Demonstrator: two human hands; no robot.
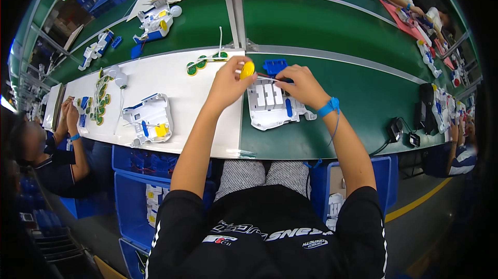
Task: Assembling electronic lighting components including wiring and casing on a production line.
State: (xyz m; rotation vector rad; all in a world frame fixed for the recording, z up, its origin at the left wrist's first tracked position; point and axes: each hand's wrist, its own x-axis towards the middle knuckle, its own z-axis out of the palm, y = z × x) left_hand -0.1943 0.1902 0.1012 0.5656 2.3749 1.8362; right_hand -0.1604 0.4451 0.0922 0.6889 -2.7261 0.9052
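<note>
My left hand [230, 83] is closed on a round yellow disc [247, 70], held just above the bench. From the disc a thin wire or cable [267, 77] runs across to my right hand [299, 86], whose thumb and fingers pinch it. A blue wrist strap [329, 106] is around my right wrist. Below both hands lies a white plastic housing [270, 115] with upright white block-like compartments and a small blue part [289, 106] set in it. Right behind the housing rests a blue plastic tray-like piece [275, 66].
Left on the white sheet lie another white housing [150, 118] and green round circuit boards [199, 64]. A black device with a cord [395, 129] sits at the right. Blue bins [137, 206] stand below the bench edge. A metal post [233, 9] rises behind. Co-workers sit at both sides.
</note>
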